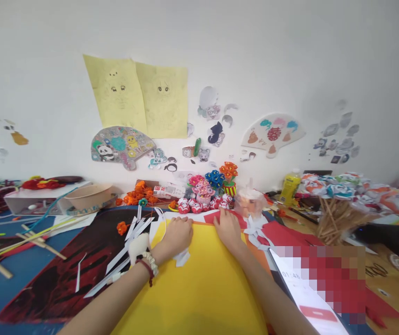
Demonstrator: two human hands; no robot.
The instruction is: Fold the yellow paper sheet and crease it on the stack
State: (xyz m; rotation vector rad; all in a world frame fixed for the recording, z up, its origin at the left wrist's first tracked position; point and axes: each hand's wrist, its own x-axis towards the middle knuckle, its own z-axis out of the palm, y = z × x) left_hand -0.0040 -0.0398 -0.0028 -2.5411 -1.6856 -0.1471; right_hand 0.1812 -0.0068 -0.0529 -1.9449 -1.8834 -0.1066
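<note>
A large yellow sheet of paper (199, 279) stretches from the near edge of the view to the middle of the table. My left hand (178, 232) is at its far left corner, fingers curled down over the edge. At the far right corner, my right hand (228, 229) has its fingers bent and held close together on the paper. The fingertips of both hands are partly hidden. Beneath the yellow sheet, a red sheet (243, 220) and an orange sheet (261, 253) show at the right. A small white scrap (182, 257) lies by my left wrist.
Several white paper strips (135, 237) lie on a dark red-black mat (56, 274) at left. Small craft flowers (215, 179) line the wall. At right are a phone (300, 288), red paper (290, 232), a glue gun (388, 235), wooden sticks (337, 223) and a yellow bottle (290, 187).
</note>
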